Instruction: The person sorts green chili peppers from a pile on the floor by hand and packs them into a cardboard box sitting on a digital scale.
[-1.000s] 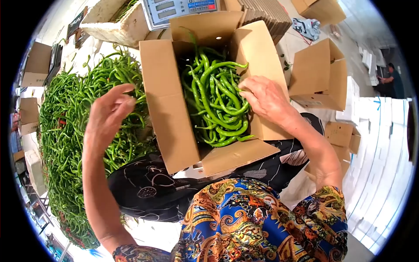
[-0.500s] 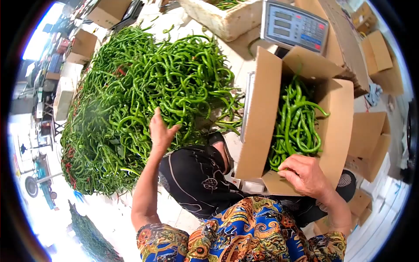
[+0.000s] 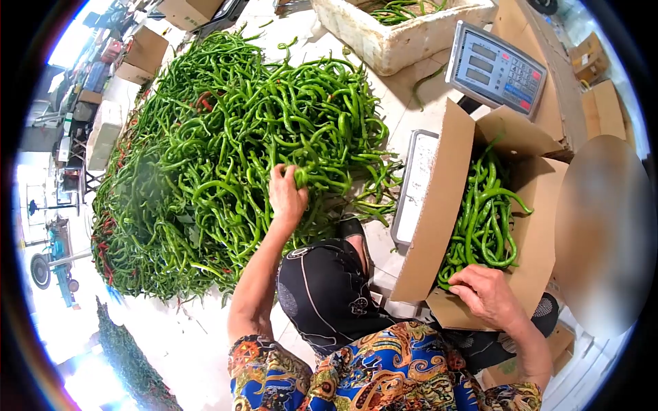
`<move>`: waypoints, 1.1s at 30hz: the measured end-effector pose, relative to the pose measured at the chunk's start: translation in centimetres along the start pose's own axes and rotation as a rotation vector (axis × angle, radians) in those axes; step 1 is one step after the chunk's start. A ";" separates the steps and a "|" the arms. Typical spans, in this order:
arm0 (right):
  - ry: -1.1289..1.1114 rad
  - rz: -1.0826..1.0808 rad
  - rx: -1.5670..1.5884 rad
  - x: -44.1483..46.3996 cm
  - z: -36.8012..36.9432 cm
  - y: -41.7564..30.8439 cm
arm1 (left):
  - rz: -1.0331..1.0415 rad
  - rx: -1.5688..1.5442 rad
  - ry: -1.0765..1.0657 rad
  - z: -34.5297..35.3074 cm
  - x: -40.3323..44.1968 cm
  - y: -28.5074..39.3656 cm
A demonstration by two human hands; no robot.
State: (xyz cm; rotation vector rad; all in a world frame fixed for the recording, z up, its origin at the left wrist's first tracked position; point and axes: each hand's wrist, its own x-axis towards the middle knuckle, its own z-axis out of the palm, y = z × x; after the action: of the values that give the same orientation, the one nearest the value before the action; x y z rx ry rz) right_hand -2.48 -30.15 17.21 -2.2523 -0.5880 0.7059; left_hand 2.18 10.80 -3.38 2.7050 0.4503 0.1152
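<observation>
Long green chili peppers (image 3: 233, 144) lie in a big heap on the floor to the left. My left hand (image 3: 288, 197) is at the heap's right part, fingers curled round a green chili pepper (image 3: 300, 178). More long green chili peppers (image 3: 473, 226) lie inside an open cardboard box (image 3: 428, 212). Over that box's near end is my right hand (image 3: 485, 296), its fingers closed and close to the nearest peppers. Whether anything is between those fingertips is hidden.
Under the box sits a scale platform (image 3: 415, 181); its display panel (image 3: 497, 70) stands behind. A white foam box (image 3: 384, 48) holds some peppers at the back. A blurred oval (image 3: 603, 236) covers part of the right side. Another green heap (image 3: 130, 359) lies lower left.
My left hand has moved from open fingers over the heap to closing on a pepper. My right hand stays by the box's near end. The whole view has shifted.
</observation>
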 end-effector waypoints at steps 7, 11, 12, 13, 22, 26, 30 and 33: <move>-0.057 -0.043 -0.073 1.5 0.0 -0.2 | -0.076 0.134 -0.109 1.6 0.0 0.8; -0.100 -0.042 -0.076 1.6 -0.3 -0.7 | -0.034 0.132 -0.148 1.2 0.4 2.6; -0.101 -0.042 -0.080 1.5 -0.2 -0.6 | 0.014 0.145 -0.167 1.1 -0.3 2.8; -0.101 -0.039 -0.081 1.5 -0.2 -0.6 | 0.070 0.131 -0.128 1.1 -1.5 3.0; -0.101 -0.091 -0.091 2.2 -0.4 -0.6 | 0.113 -0.010 -0.059 2.2 -0.2 0.8; -0.100 -0.039 -0.103 2.2 -0.6 0.2 | 0.169 -0.264 0.060 -4.1 -0.5 1.7; -0.113 -0.070 -0.100 2.5 -0.7 -0.1 | -0.083 -0.688 -0.072 -9.5 -0.8 2.8; -0.110 -0.112 -0.114 2.9 -0.8 -0.3 | -0.155 -0.914 -0.012 -12.1 -1.0 3.2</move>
State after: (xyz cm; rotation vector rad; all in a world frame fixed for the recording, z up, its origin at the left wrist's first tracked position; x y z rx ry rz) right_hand 0.14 -28.67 16.98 -2.2747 -0.8193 0.7600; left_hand 0.43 12.07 8.96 1.7705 0.4549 0.2019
